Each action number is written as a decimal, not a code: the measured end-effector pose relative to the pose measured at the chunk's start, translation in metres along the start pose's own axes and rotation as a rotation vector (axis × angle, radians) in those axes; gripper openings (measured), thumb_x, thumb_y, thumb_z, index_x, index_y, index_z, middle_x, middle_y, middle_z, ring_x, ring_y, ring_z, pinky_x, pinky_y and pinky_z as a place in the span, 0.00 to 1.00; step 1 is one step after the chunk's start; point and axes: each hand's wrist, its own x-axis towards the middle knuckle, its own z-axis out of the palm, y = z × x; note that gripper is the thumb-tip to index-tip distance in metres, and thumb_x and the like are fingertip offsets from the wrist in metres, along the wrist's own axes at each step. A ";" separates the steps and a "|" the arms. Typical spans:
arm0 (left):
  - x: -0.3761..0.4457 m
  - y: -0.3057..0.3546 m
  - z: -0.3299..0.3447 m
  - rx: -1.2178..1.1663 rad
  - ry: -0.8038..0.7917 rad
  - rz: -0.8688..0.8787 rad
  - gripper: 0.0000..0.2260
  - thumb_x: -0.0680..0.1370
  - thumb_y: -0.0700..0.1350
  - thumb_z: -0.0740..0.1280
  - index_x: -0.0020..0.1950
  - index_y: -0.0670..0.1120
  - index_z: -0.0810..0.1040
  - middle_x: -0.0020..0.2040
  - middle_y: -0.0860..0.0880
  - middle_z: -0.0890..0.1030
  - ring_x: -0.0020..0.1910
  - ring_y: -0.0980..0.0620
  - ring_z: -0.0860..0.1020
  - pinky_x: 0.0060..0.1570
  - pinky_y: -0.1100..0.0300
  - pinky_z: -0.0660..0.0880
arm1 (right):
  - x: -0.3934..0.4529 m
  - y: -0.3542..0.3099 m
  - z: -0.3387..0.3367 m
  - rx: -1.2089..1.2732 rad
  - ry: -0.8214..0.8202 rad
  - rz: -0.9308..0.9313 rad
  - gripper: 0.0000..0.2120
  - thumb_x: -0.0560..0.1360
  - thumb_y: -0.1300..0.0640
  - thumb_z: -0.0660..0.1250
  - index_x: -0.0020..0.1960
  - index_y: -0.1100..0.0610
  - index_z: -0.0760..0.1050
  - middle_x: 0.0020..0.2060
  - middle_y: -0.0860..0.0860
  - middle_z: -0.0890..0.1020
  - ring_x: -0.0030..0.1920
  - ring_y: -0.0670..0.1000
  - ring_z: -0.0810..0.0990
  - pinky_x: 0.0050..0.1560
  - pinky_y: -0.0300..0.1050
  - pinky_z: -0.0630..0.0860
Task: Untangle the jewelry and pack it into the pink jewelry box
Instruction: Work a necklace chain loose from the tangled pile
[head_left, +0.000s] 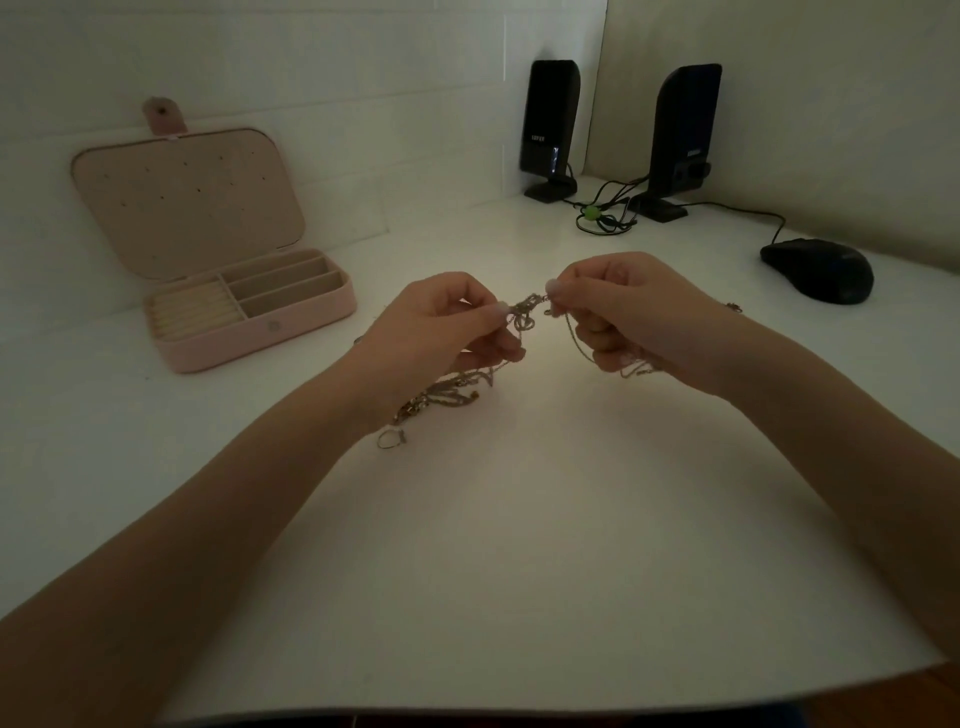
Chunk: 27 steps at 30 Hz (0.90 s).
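While left hand (441, 322) pinches tangled chains (522, 314) | right hand (623, 312) pinches too | jewelry box (291, 325) open

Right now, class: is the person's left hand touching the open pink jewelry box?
Apart. The head view shows bare white desk between the left hand, which pinches the tangled chains, and the pink jewelry box.

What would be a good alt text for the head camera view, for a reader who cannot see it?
Over a white desk, a left hand and a right hand pinch a knot of tangled thin chains, with more chain heaped below. An open pink jewelry box sits to the left; two black speakers and a mouse stand behind.
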 end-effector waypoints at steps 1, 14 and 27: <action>0.000 0.001 0.000 -0.025 0.007 -0.013 0.06 0.80 0.37 0.63 0.43 0.40 0.74 0.37 0.46 0.83 0.43 0.49 0.84 0.50 0.57 0.81 | 0.000 0.000 0.001 0.004 -0.026 0.018 0.12 0.80 0.56 0.62 0.39 0.59 0.72 0.25 0.48 0.60 0.25 0.46 0.57 0.24 0.38 0.60; -0.003 -0.001 0.005 -0.127 0.008 0.031 0.06 0.81 0.38 0.61 0.45 0.40 0.73 0.39 0.45 0.84 0.42 0.47 0.84 0.44 0.56 0.81 | -0.002 0.001 0.005 -0.206 -0.035 0.007 0.16 0.77 0.46 0.65 0.37 0.56 0.70 0.26 0.50 0.63 0.25 0.48 0.60 0.23 0.38 0.63; -0.005 -0.001 0.005 0.009 0.049 0.107 0.04 0.80 0.40 0.63 0.46 0.41 0.73 0.36 0.43 0.84 0.37 0.46 0.84 0.31 0.58 0.80 | -0.004 0.004 0.006 -0.295 0.096 -0.267 0.03 0.74 0.55 0.71 0.43 0.54 0.81 0.18 0.45 0.64 0.20 0.44 0.57 0.24 0.31 0.59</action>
